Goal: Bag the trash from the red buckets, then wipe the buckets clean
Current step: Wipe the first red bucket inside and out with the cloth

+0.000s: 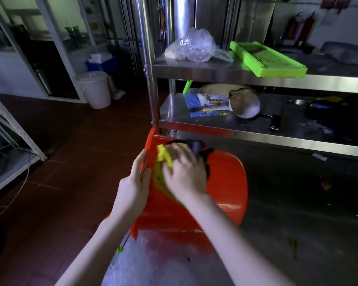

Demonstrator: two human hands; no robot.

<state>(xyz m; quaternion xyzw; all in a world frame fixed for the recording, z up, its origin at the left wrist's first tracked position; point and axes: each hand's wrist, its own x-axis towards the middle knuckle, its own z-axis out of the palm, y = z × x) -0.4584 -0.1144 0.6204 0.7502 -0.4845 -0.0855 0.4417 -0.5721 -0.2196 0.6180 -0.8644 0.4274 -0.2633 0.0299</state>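
Observation:
A red bucket (225,190) lies tipped on its side on the steel table (298,203), its mouth toward me. My left hand (133,188) grips the bucket's left wall and steadies it. My right hand (184,172) presses a yellow cloth (163,162) against the bucket's upper side; the hand is blurred. Dark material (198,147), perhaps a black bag, bunches at the bucket's far end. Below the bucket's mouth lies a clear plastic bag (153,259), crumpled on the table.
A steel shelf rack (215,71) stands just behind the bucket, holding a clear bag (194,46), a green slicer (267,58), papers and a pot. A rack post (151,79) rises at the bucket's far end. A white lidded pail (95,89) sits on the red floor at left.

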